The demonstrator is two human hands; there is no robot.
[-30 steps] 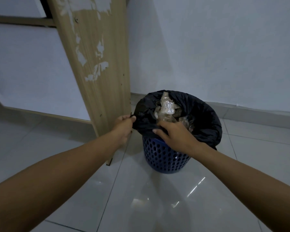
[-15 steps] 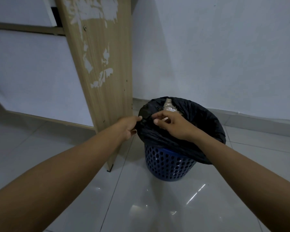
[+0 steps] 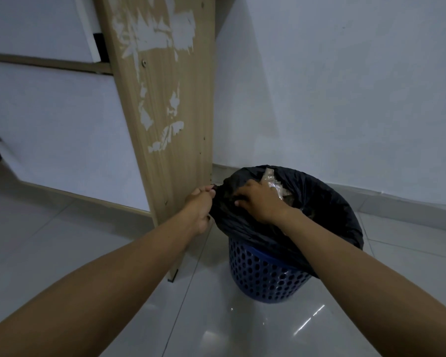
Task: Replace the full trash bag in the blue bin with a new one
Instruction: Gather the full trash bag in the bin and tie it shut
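Observation:
A round blue bin [image 3: 265, 279] with a perforated wall stands on the tiled floor. A black trash bag [image 3: 327, 202] lines it and drapes over its rim. Crumpled clear plastic waste [image 3: 274, 185] shows at the top of the bag. My left hand [image 3: 200, 204] pinches the bag's left edge beside the wooden panel. My right hand [image 3: 258, 199] lies over the bag's opening with curled fingers gathering the black plastic at the left side.
A worn wooden furniture panel [image 3: 165, 112] stands right against the bin's left side. White walls [image 3: 345, 86] meet behind the bin. Glossy grey floor tiles [image 3: 242, 328] spread in front.
My right hand has moved from the bag's front rim up and left over the opening. The bag's near edge is pulled higher off the bin. My left hand keeps its pinch.

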